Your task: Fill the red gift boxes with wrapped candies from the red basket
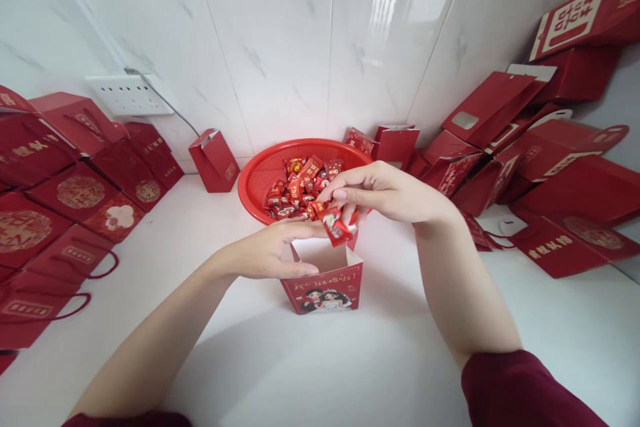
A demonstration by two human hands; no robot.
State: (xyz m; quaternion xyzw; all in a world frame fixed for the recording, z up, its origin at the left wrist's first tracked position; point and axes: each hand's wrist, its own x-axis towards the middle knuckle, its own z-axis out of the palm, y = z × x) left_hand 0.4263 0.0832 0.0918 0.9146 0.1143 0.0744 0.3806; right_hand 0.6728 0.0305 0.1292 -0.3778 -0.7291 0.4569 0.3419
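Observation:
A small red gift box [327, 292] with a cartoon couple on its front stands upright on the white table, its top open. My left hand [273, 250] grips the box by its left wall, the thumb at the front rim and the other fingers behind. Just above the opening, my right hand [373, 192] holds red-wrapped candies [338, 225] between thumb and fingers; how many is unclear. Behind the box sits a round red plastic basket [255, 177] with many wrapped candies [300, 183] in it, partly covered by my hands.
Red gift boxes [80, 187] are stacked at the left. More red boxes and bags [485, 107] lie piled at the right. One small red box [214, 161] stands by the tiled wall [280, 47], near a cable below the socket panel [131, 95].

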